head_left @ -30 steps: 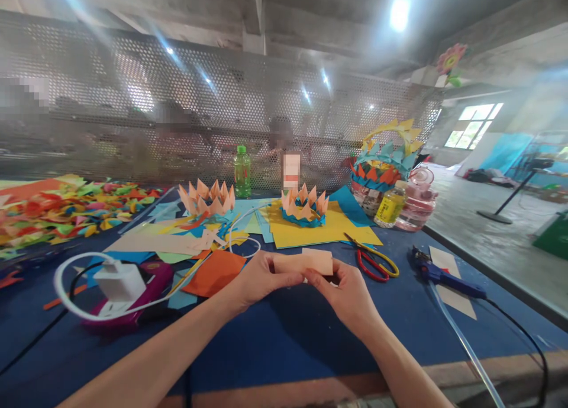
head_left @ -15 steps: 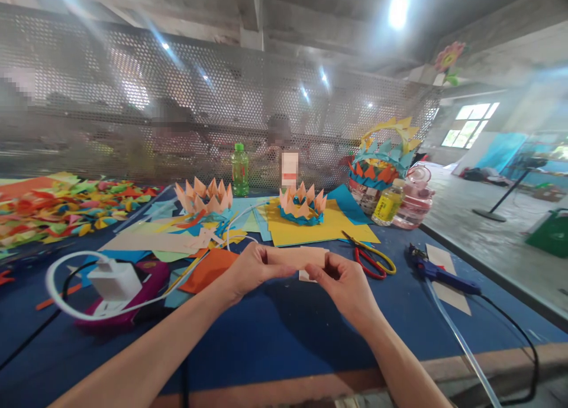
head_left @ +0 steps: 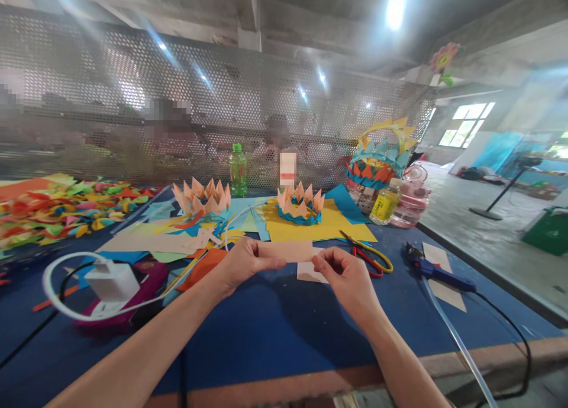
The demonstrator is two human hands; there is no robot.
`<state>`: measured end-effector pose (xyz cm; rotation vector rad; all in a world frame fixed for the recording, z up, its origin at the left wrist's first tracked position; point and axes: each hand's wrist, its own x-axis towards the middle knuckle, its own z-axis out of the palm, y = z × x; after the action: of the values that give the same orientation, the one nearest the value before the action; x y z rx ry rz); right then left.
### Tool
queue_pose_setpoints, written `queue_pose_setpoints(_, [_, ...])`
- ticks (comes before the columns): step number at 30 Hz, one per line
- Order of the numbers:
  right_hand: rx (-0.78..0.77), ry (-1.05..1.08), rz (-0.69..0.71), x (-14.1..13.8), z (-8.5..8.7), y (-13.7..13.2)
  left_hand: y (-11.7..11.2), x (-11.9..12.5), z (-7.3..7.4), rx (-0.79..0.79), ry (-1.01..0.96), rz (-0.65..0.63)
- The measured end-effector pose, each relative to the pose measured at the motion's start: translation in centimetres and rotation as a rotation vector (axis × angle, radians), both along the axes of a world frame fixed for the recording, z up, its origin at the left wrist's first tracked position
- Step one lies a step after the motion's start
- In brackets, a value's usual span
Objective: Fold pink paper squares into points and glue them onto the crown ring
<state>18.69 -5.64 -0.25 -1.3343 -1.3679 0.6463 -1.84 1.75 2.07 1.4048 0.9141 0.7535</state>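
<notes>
A peach paper strip point(head_left: 286, 251) is held up above the blue table, stretched out level. My left hand point(head_left: 244, 264) grips its left end, thumb in front and fingers behind. At the strip's right edge, thumb and forefinger of my right hand point(head_left: 346, 275) are pinched together at the lower corner. Beneath the right fingertips, another pale peach paper piece point(head_left: 310, 272) lies on the table, partly covered. Two paper crowns with peach points stand behind the hands, one crown point(head_left: 300, 204) on yellow sheets and the other crown point(head_left: 203, 199) farther left.
Scissors point(head_left: 368, 257) with red and yellow handles lie right of my hands. Beyond them is a blue glue gun point(head_left: 439, 272) with a trailing cord. A white charger point(head_left: 110, 282) sits in a purple power strip at left. Bottles point(head_left: 385, 204) and stacked crowns point(head_left: 377, 159) stand back right.
My right hand has slid along the paper strip to its right edge, baring more of the strip. The paper piece on the table beneath shows more. My left hand keeps its grip.
</notes>
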Motion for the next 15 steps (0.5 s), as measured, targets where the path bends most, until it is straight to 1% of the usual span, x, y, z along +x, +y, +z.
queue_pose_setpoints(3, [0.032,0.038,-0.071,0.2,0.1,0.1,0.2,-0.3,0.2,0.0,-0.026,0.024])
queue_pose_setpoints(5, [0.033,0.06,-0.064,0.0,0.2,0.0,0.2,-0.4,0.2,0.001,-0.026,0.01])
queue_pose_setpoints(9, [-0.048,0.046,0.078,-0.7,0.3,-0.3,-0.3,0.2,-0.3,0.007,0.01,-0.033])
queue_pose_setpoints(12, [-0.144,0.014,0.17,-1.1,0.0,-0.5,-0.8,0.9,-0.9,0.042,0.024,-0.115])
queue_pose_setpoints(15, [-0.196,0.024,0.197,-1.1,-0.3,-0.5,-1.0,1.3,-1.3,0.055,0.018,-0.178])
